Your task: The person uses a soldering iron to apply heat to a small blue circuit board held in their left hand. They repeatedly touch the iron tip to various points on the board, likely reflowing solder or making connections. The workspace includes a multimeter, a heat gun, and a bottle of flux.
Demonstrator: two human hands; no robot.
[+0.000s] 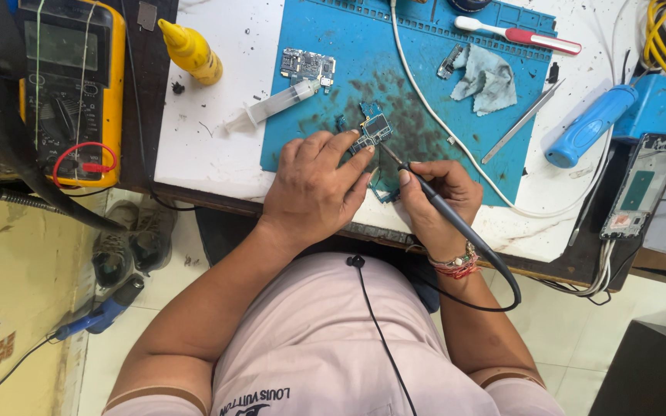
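A small circuit board (pixel 372 129) is pinned flat on the blue work mat (pixel 310 115) by the fingertips of the left hand (pixel 314 189), which is spread wide over the mat's near edge with nothing gripped. The right hand (pixel 437 196) is closed pen-fashion around a slim black soldering iron (pixel 435 202), its fine tip brought down just at the board's near right edge; whether the tip touches cannot be told.

For this step to be done well, the board is best kept pressed still, the tip held steady at a low angle, and the iron's dark cable (pixel 495 289), looped toward the near right, kept slack so that no pull is passed to the tip.

The mat looks rubbery and matte, smudged dark around the board. Farther off on it, a second bare board (pixel 307 66) and a crumpled grey cloth (pixel 487 77) are seen, with a clear plastic syringe (pixel 275 105) lying half off the mat's left edge. A soft yellow squeeze bottle (pixel 191 52) rests on the white marbled tabletop (pixel 202 146), and thin metal tweezers (pixel 522 122) lie at the right beside a smooth blue-handled screwdriver (pixel 591 125).
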